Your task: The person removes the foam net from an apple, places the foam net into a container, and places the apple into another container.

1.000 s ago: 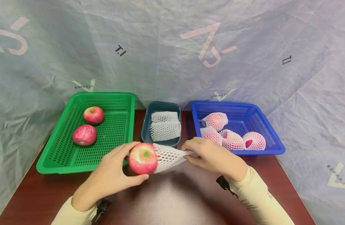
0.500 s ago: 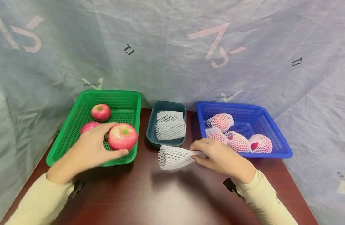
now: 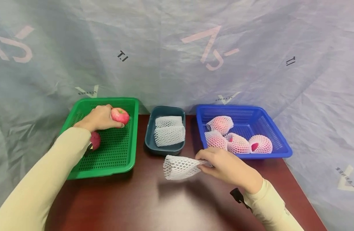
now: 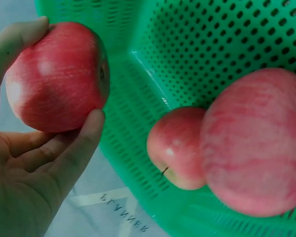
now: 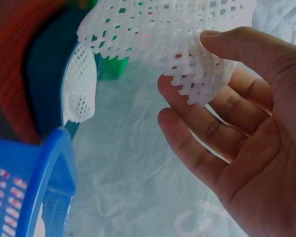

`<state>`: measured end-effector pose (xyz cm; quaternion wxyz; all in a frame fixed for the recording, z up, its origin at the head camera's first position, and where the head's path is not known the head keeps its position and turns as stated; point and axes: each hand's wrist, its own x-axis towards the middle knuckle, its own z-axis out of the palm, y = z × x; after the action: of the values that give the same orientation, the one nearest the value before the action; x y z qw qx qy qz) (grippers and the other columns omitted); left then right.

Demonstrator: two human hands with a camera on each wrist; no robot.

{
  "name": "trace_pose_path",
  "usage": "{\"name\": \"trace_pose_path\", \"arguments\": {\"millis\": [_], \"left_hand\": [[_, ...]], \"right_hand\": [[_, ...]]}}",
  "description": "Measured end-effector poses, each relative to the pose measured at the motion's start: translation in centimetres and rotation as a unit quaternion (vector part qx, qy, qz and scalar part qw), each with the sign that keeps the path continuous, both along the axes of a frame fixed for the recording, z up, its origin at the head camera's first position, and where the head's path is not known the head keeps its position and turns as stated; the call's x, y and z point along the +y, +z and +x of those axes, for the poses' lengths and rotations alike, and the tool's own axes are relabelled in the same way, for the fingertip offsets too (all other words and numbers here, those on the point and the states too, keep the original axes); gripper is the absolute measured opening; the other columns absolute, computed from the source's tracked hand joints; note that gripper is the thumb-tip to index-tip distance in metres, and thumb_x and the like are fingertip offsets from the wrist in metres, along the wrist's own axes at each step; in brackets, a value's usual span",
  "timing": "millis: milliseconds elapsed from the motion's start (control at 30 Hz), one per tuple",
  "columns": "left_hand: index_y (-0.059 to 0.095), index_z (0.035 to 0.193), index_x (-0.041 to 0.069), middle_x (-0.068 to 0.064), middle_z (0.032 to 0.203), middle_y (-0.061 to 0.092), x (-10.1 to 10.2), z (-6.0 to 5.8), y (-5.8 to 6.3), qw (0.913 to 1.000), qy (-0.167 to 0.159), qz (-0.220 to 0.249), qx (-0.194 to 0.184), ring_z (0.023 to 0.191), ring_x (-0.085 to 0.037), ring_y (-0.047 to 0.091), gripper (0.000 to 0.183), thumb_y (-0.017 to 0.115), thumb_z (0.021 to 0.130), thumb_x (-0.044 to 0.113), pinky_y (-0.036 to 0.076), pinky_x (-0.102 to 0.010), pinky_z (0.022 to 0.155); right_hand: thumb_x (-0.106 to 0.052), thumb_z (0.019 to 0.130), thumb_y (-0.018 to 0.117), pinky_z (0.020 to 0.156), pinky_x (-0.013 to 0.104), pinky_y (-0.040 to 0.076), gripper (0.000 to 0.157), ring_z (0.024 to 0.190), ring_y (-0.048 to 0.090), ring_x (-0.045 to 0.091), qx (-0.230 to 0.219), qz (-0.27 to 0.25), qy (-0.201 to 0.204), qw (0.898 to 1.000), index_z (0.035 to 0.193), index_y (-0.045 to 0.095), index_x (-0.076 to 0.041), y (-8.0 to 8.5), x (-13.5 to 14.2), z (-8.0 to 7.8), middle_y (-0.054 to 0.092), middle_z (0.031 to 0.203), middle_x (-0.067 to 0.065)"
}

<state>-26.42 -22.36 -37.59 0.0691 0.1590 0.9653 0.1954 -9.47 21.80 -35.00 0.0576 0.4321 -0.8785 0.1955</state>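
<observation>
Over the green basket (image 3: 116,150), left grip (image 3: 100,118) grasps a red apple (image 3: 120,116); above the counter (image 3: 130,205), right grip (image 3: 223,165) pinches a white foam net (image 3: 181,167) near the blue basket (image 3: 262,122).

Place: screened-off tabletop work station; building type cannot be told.
Enclosure: creased grey sheet (image 3: 162,67) hung behind and at both sides, printed with reversed "PLANNER" lettering (image 3: 88,93).
Table: dark red-brown top (image 3: 107,202), glossy, light glare near the front.
Containers: green basket (image 3: 134,134), teal tray (image 3: 149,142), blue basket (image 3: 257,156), in a row.
Stock: apples (image 4: 254,143), foam nets (image 3: 169,134).
</observation>
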Motion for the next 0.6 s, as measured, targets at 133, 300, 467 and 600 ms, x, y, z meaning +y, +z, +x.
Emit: {"name": "trace_pose_path", "arguments": {"millis": [133, 300, 467, 600], "left_hand": [[0.051, 0.122, -0.011, -0.024, 0.109, 0.059, -1.2, 0.3, -0.4, 0.9997, 0.014, 0.009, -0.018, 0.096, -0.04, 0.056, 0.081, 0.08, 0.08, 0.053, 0.052, -0.05, 0.071], [0.051, 0.123, -0.011, -0.023, 0.11, 0.06, -1.5, 1.1, 0.8, 0.9998, 0.012, 0.016, -0.002, 0.094, -0.038, 0.059, 0.082, 0.081, 0.079, 0.051, 0.053, -0.049, 0.071], [0.051, 0.123, -0.01, -0.022, 0.109, 0.061, -0.8, 1.3, 1.1, 0.9999, 0.004, 0.015, 0.006, 0.093, -0.036, 0.06, 0.083, 0.081, 0.078, 0.052, 0.053, -0.05, 0.074], [0.05, 0.126, -0.011, -0.022, 0.11, 0.062, -0.2, 1.4, 0.9, 1.0, 0.002, 0.009, 0.004, 0.094, -0.036, 0.062, 0.086, 0.081, 0.078, 0.052, 0.054, -0.05, 0.074]], "right_hand": [[-0.011, 0.089, 0.075, 0.068, 0.027, 0.052, 0.014, 0.078, 0.057, 0.006, 0.011, 0.001, -0.003, 1.0, 0.098, 0.066, -0.014, 0.4, -0.1, -0.4, 0.062, 0.088, -0.01], [-0.011, 0.09, 0.074, 0.066, 0.03, 0.053, 0.01, 0.076, 0.059, 0.011, -0.002, 0.019, -0.021, 1.0, 0.096, 0.066, -0.01, 2.4, -1.4, -5.2, 0.063, 0.085, -0.005], [-0.012, 0.095, 0.066, 0.069, 0.037, 0.052, 0.004, 0.078, 0.061, 0.018, -0.017, 0.06, -0.098, 0.993, 0.098, 0.064, -0.009, 3.2, -3.3, -13.4, 0.066, 0.089, 0.001], [-0.013, 0.097, 0.059, 0.072, 0.041, 0.051, 0.004, 0.082, 0.061, 0.022, -0.017, 0.089, -0.142, 0.986, 0.099, 0.061, -0.01, 1.7, -4.8, -18.9, 0.065, 0.094, 0.004]]}}
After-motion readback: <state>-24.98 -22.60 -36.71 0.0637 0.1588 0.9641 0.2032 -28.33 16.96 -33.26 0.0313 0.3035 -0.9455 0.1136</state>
